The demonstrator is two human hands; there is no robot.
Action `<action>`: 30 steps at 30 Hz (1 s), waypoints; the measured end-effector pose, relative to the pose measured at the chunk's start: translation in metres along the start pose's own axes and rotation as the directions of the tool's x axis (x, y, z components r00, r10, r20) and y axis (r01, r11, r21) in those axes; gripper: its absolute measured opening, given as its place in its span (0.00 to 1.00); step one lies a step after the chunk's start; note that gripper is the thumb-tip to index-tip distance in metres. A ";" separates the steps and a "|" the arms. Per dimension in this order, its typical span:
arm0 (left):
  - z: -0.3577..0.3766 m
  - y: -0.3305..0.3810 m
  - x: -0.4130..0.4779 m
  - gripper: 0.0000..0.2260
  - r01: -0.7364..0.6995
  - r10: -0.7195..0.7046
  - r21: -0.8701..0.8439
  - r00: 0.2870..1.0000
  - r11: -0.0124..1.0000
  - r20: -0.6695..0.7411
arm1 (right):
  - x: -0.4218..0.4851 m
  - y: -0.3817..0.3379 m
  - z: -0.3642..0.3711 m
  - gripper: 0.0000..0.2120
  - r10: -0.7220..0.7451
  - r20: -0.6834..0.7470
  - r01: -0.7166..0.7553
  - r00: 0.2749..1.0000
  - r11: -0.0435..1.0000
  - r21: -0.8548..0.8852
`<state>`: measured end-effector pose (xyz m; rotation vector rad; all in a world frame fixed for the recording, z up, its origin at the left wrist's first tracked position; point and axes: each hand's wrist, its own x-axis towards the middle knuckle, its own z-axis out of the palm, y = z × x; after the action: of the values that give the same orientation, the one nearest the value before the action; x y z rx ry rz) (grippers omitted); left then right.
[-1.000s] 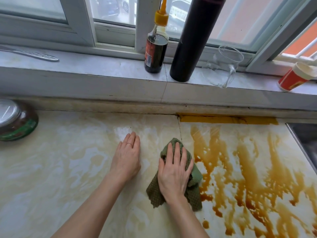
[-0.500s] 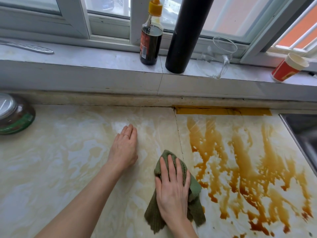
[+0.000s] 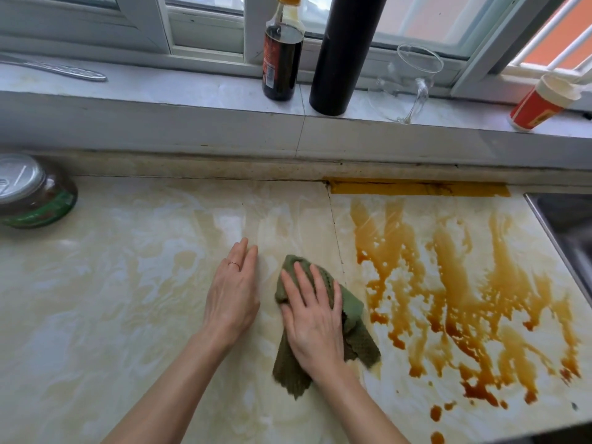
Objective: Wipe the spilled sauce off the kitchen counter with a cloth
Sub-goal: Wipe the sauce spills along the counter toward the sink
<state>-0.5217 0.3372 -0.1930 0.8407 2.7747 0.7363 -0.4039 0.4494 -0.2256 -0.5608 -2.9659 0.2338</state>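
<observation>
A green cloth (image 3: 354, 328) lies bunched on the pale marble counter (image 3: 112, 299), just left of the spill. My right hand (image 3: 312, 318) presses flat on the cloth with straight, spread fingers. My left hand (image 3: 234, 296) rests flat on the bare counter right beside it, a thin ring on one finger. Brown sauce (image 3: 464, 290) is smeared in long streaks and drops over the counter's right part, from the back edge down to the front.
On the window ledge stand a dark sauce bottle (image 3: 282, 56), a tall black cylinder (image 3: 342, 52), a tipped glass jug (image 3: 407, 81) and a red paper cup (image 3: 541, 104). A lidded jar (image 3: 35, 190) sits far left. A sink edge (image 3: 563, 245) borders the right.
My right hand slid the cloth toward me and then back away, ending close beside my left hand. My left hand stayed put on the counter. The view shifted slightly.
</observation>
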 end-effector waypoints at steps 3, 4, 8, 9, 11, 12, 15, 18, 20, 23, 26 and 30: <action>0.002 0.004 -0.010 0.28 0.011 -0.011 -0.017 1.000 1.000 0.004 | -0.037 0.002 -0.002 0.24 -0.119 0.021 0.119 0.993 0.993 -0.001; 0.003 0.005 -0.013 0.28 0.014 -0.014 -0.022 1.000 1.000 0.012 | -0.041 0.006 -0.003 0.24 -0.155 0.023 0.155 0.988 0.988 0.002; 0.003 0.004 -0.027 0.29 0.013 -0.013 -0.006 1.000 1.000 0.025 | -0.020 0.029 -0.004 0.24 -0.109 -0.017 0.109 0.994 0.994 0.032; 0.002 0.004 -0.030 0.29 0.010 -0.010 -0.001 1.000 1.000 0.024 | -0.010 0.033 -0.004 0.23 -0.045 -0.041 0.047 0.998 0.998 0.048; 0.002 0.004 -0.039 0.28 0.006 -0.006 0.008 1.000 1.000 0.023 | 0.004 0.033 -0.003 0.23 0.080 -0.090 -0.071 0.993 0.993 0.098; 0.003 0.003 -0.043 0.28 0.006 -0.006 0.009 1.000 1.000 0.026 | 0.005 0.029 -0.002 0.23 0.130 -0.107 -0.115 0.986 0.984 0.139; 0.005 0.002 -0.053 0.27 0.002 -0.002 -0.004 0.999 1.000 0.036 | -0.012 0.000 0.000 0.27 0.141 -0.121 -0.112 0.983 0.970 0.218; 0.005 0.003 -0.058 0.26 -0.016 0.016 -0.008 0.999 1.000 0.049 | -0.051 -0.022 0.003 0.26 -0.070 -0.100 0.088 0.993 0.980 0.179; 0.004 0.002 -0.060 0.25 -0.023 0.023 -0.004 0.999 1.000 0.049 | -0.061 -0.016 0.004 0.25 -0.160 -0.079 0.171 0.984 0.973 0.153; 0.001 0.000 -0.066 0.27 -0.034 0.034 0.010 0.998 0.999 0.058 | -0.053 0.003 0.000 0.24 -0.073 -0.087 0.085 0.993 0.987 0.136; -0.006 -0.002 -0.075 0.28 -0.039 0.039 0.004 0.997 0.999 0.062 | -0.044 0.002 -0.003 0.23 0.086 -0.102 -0.071 0.991 0.988 0.141; -0.013 -0.007 -0.092 0.28 -0.057 0.056 0.001 0.995 0.998 0.086 | -0.052 -0.035 0.000 0.27 0.259 -0.073 -0.235 0.963 0.941 0.243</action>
<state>-0.4522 0.2765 -0.1852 0.9321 2.6873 0.6883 -0.3679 0.3984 -0.2237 -0.8830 -2.7109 0.5486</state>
